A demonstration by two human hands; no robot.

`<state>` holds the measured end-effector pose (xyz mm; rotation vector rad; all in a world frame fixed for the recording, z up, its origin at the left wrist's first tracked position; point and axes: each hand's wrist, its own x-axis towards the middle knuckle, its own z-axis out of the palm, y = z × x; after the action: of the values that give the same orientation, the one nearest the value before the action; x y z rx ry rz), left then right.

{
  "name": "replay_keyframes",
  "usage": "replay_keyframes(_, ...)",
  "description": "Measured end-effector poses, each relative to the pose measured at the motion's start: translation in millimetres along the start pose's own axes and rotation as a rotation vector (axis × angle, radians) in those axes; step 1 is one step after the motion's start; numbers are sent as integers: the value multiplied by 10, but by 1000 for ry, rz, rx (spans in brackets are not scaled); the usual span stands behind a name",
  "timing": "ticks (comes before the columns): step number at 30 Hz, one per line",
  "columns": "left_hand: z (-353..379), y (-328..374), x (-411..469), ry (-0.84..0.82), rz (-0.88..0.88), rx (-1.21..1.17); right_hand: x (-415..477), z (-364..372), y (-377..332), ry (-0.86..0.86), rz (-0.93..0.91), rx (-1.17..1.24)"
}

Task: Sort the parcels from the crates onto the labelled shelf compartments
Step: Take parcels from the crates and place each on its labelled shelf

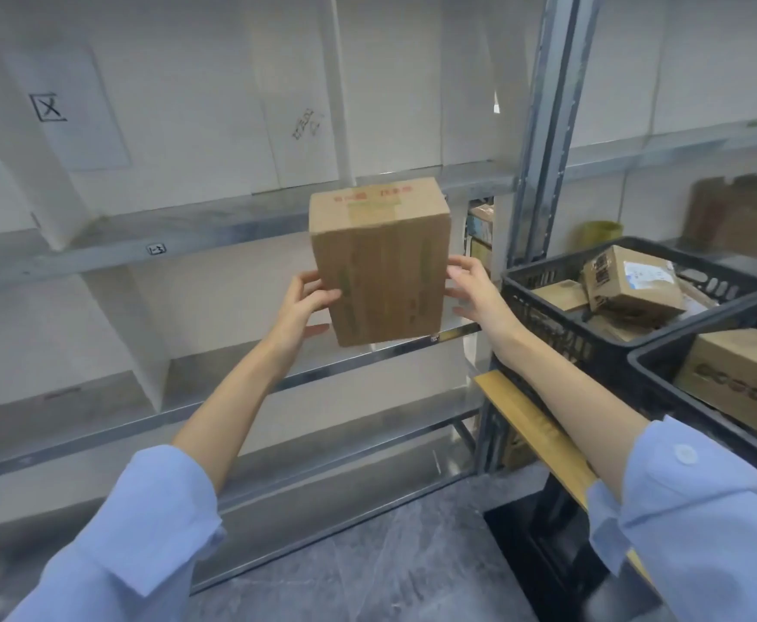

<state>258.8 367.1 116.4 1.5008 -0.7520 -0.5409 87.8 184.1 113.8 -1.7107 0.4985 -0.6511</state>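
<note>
A brown cardboard parcel [381, 262] with red print near its top edge is held up in the air in front of the metal shelf [233, 222]. My left hand [305, 303] grips its lower left side, thumb on the front face. My right hand [471, 285] holds the right side with its fingers spread along the edge. A small label reading 1-3 [157, 249] sits on the shelf rail to the left of the parcel. White dividers split the shelf into compartments.
Two black plastic crates stand at the right: the far crate [547, 280] holds several small parcels, the near crate [664, 365] holds a bigger box [740, 379]. A grey upright post [543, 150] separates the shelf bays. Below lies grey marbled floor [390, 554].
</note>
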Motion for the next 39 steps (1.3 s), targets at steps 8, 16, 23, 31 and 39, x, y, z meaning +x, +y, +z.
replay_keyframes(8,-334,-23,-196,17,47,98,24,300,-80,-41,3,50)
replay_keyframes(16,-689,-32,-269,133,180,215,68,591,-142,-159,-100,7)
replay_keyframes(23,-1042,72,-324,244,285,331,145,851,-303,-271,-157,57)
replay_keyframes(31,-1488,140,-497,310,281,370,301,1290,-410,-376,-213,101)
replay_keyframes(39,-2102,141,-721,329,287,447,333,1945,-552,-434,-345,-103)
